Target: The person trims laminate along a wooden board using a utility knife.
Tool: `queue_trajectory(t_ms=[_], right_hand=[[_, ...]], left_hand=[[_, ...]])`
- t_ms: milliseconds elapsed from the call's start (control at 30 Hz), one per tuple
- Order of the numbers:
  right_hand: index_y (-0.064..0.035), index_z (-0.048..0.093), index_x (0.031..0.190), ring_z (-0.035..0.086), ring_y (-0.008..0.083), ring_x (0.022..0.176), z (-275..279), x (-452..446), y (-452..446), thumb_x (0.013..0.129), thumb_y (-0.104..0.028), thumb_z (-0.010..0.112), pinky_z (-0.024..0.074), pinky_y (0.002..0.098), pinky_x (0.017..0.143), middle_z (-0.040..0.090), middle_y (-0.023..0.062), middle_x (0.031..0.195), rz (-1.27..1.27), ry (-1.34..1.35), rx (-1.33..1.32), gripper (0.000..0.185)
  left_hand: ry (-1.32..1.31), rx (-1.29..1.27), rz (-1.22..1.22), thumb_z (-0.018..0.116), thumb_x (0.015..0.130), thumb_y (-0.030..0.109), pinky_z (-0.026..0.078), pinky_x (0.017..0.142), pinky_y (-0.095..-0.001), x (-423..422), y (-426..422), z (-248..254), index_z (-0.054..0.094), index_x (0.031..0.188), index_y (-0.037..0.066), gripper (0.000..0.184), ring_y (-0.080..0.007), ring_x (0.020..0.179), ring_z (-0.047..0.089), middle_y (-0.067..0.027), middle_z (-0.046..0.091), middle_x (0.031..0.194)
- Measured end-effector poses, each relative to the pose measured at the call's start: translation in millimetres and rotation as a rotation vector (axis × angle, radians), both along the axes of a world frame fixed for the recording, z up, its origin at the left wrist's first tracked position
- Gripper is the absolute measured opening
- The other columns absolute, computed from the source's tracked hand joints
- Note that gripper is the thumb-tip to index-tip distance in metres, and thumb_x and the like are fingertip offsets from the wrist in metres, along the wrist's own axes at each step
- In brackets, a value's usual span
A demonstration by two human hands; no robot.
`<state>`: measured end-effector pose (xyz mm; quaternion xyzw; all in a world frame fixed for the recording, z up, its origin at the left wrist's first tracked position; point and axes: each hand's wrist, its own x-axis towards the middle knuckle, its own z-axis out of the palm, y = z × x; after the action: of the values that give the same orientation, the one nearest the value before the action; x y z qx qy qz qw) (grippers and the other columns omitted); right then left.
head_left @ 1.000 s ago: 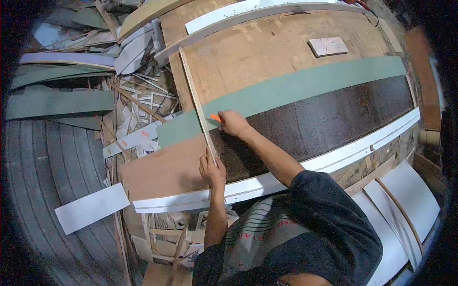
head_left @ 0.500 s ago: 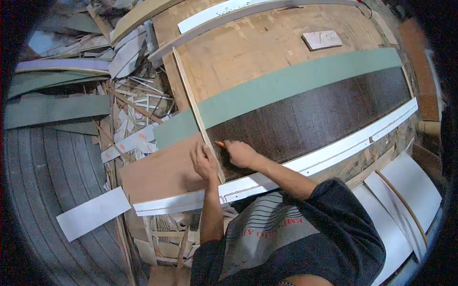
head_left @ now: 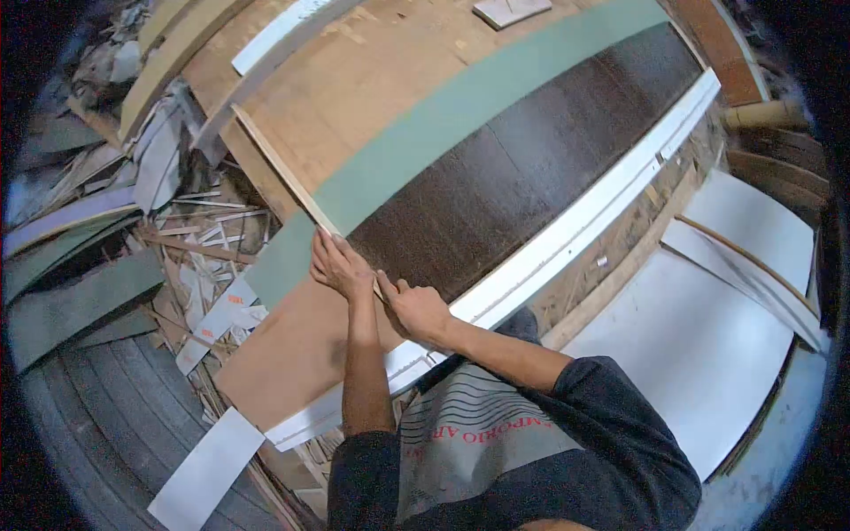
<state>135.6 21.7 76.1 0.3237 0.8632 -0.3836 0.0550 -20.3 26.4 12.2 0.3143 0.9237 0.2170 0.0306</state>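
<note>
A thin wooden strip (head_left: 282, 167) lies across the green curved strip (head_left: 407, 124) and the edge of the dark brown board (head_left: 513, 159). My left hand (head_left: 341, 264) presses on the wooden strip with its fingers stretched out. Just to its right, my right hand (head_left: 414, 310) is closed beside the strip's lower part. The orange tool seen earlier is hidden in or under it. Below both hands runs a long white strip (head_left: 549, 239). Bare light-brown board (head_left: 283, 354) shows left of my left forearm.
A small rectangular block (head_left: 512, 11) lies at the top. Wood scraps (head_left: 208, 230) and a green-grey piece (head_left: 84, 305) fill the left side. One white panel (head_left: 205, 473) is at the lower left, and large white sheets (head_left: 691, 327) lie at the right.
The view has turned, tilting the boards. My right hand has moved down along the wooden strip, and the orange tool no longer shows. My left hand went from the strip's lower part to higher up it.
</note>
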Motion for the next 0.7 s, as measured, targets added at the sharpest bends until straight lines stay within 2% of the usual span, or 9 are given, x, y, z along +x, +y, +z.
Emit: queue_trajectory(t_ms=[100,367,500,600,667,700], right_hand=[[0.004,0.027,0.149,0.068,0.0381,0.07,1,-5,-7,0.085,-0.016,0.06,0.0561,0.0479,0.059,0.063,0.0246,0.096,-0.074,-0.014,-0.011,0.075],[0.0017,0.026,0.15,0.069,0.0386,0.073,5,-8,-7,0.083,-0.011,0.06,0.0561,0.0479,0.06,0.063,0.0235,0.097,-0.101,-0.06,-0.051,0.077],[-0.0001,0.026,0.151,0.069,0.0383,0.071,-2,-2,-6,0.083,-0.012,0.059,0.0562,0.0478,0.059,0.063,0.0223,0.096,-0.042,-0.048,-0.035,0.076],[-0.0008,0.031,0.149,0.069,0.033,0.063,-10,5,-9,0.083,-0.013,0.059,0.0556,0.0436,0.054,0.064,0.0188,0.091,-0.055,0.014,0.048,0.073],[-0.0024,0.038,0.147,0.067,0.026,0.056,-11,8,-10,0.084,-0.015,0.059,0.0527,0.0381,0.047,0.063,0.0132,0.084,-0.096,0.034,0.162,0.067],[-0.0024,0.038,0.147,0.067,0.026,0.056,-12,7,-8,0.084,-0.015,0.059,0.0527,0.0381,0.047,0.063,0.0132,0.084,-0.096,0.04,0.156,0.067]], left_hand=[[0.049,0.056,-0.024,0.035,0.104,0.035,0.02,0.112,-0.0502,-3,-3,-5,0.05,0.142,0.006,0.05,-0.0283,0.134,0.042,-0.0104,0.049,0.145],[-0.016,-0.009,0.038,0.038,0.102,0.033,0.018,0.113,-0.049,-5,-5,-7,0.048,0.145,0.009,0.05,-0.0289,0.134,0.041,-0.0108,0.05,0.142],[-0.007,-0.007,0.055,0.039,0.102,0.034,0.019,0.113,-0.0491,-6,-5,-11,0.049,0.144,0.009,0.05,-0.0301,0.132,0.042,-0.0112,0.052,0.139],[-0.046,0.049,0.04,0.039,0.102,0.036,0.019,0.112,-0.0489,-6,-5,-10,0.052,0.142,0.008,0.05,-0.0303,0.129,0.044,-0.0121,0.055,0.134],[-0.036,0.103,0.024,0.038,0.102,0.035,0.02,0.111,-0.0483,-8,-10,-17,0.055,0.14,0.008,0.049,-0.0298,0.126,0.046,-0.0128,0.057,0.129],[-0.03,0.098,0.025,0.038,0.102,0.035,0.02,0.111,-0.0483,-7,-10,-16,0.055,0.14,0.008,0.049,-0.0298,0.126,0.046,-0.0128,0.057,0.129]])
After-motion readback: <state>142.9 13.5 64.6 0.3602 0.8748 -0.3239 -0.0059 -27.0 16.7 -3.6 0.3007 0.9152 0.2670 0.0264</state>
